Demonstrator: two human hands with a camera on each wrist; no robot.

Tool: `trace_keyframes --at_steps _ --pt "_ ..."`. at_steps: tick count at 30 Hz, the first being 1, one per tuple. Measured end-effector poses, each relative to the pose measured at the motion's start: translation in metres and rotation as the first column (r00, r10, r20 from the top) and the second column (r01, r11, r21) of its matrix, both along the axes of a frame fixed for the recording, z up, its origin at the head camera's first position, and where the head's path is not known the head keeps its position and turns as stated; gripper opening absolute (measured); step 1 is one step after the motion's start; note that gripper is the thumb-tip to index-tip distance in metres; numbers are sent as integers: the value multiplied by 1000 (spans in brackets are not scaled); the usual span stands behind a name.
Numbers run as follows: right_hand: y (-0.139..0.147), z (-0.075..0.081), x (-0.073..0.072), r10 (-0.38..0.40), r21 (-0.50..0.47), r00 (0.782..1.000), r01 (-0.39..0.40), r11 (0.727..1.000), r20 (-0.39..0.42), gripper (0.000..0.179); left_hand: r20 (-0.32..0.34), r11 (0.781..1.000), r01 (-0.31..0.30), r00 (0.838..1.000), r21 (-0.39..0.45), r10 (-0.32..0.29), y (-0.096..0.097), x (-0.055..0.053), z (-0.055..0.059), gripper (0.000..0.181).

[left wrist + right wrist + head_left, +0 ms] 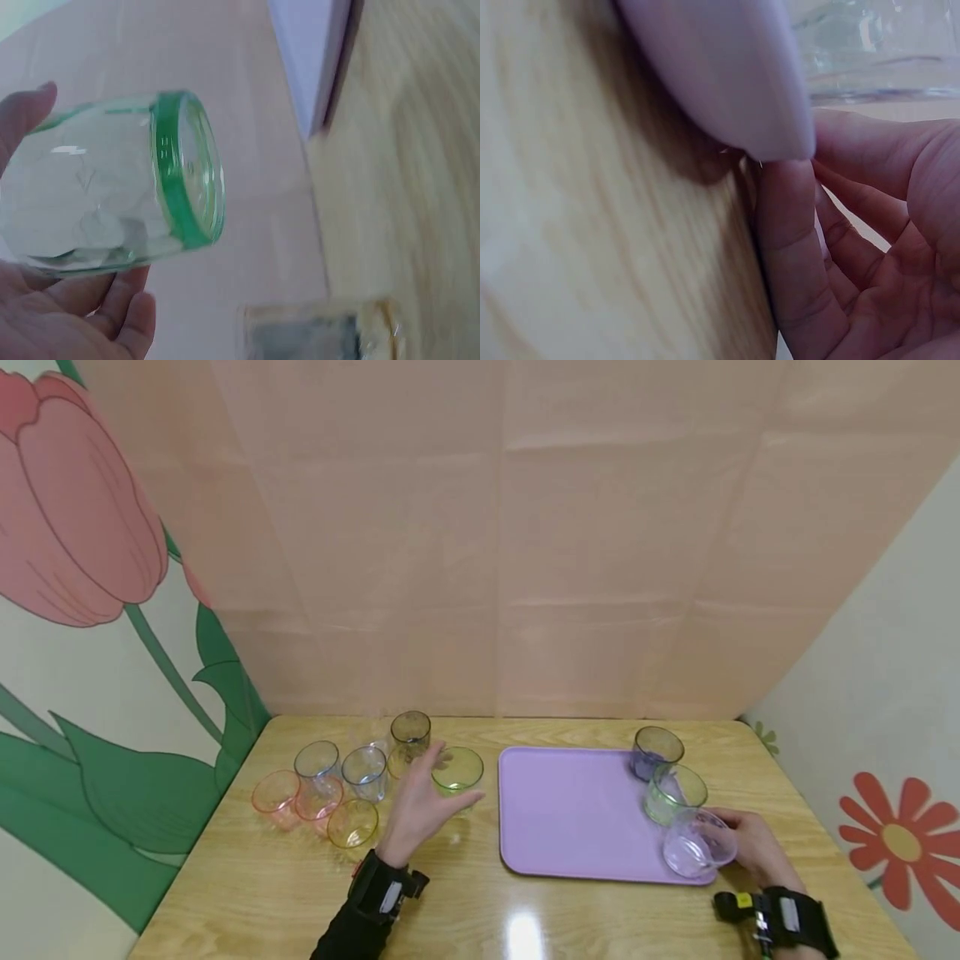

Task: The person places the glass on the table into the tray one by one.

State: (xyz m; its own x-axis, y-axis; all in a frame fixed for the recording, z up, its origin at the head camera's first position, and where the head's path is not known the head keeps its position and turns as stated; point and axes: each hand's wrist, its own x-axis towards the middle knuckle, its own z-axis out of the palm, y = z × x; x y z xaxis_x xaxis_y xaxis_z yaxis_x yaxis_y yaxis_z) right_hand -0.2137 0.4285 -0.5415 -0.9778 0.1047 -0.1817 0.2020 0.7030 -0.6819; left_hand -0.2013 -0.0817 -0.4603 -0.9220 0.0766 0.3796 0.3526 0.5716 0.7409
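Observation:
In the head view, my left hand grips a green-tinted drinking glass between its thumb and fingers. The left wrist view shows this glass lifted off the table, its thick green base towards the tabletop. At the right edge of the purple tray, my right hand pinches the rim. From the right wrist, a finger sits under the tray rim and the thumb lies at its top, close beside a clear glass.
A green glass and a dark bluish glass stand behind the clear one, along the tray's right side. Several coloured glasses cluster left of my left hand, among them a yellow glass, a pink glass and a grey glass.

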Motion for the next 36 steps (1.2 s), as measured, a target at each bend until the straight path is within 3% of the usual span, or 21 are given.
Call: trace_keyframes --at_steps 10,17,24,31,36 --pt "2 -2 -4 -10 0 999 10 1000 36 70 137 984 -26 991 176 2 27 -17 -6 88" --pt "3 -2 -5 -20 -57 997 24 998 74 73 194 960 17 978 280 -74 48 -30 -9 88" --pt "3 -2 -5 -18 -102 994 30 994 110 71 217 955 58 968 292 -125 76 -46 -17 78" --pt "2 -1 -4 -26 -104 993 38 994 113 74 193 912 131 957 389 -219 99 -64 -23 75" --pt "2 0 -7 -23 -110 991 38 993 135 76 171 914 157 957 373 -234 117 -73 -23 81"
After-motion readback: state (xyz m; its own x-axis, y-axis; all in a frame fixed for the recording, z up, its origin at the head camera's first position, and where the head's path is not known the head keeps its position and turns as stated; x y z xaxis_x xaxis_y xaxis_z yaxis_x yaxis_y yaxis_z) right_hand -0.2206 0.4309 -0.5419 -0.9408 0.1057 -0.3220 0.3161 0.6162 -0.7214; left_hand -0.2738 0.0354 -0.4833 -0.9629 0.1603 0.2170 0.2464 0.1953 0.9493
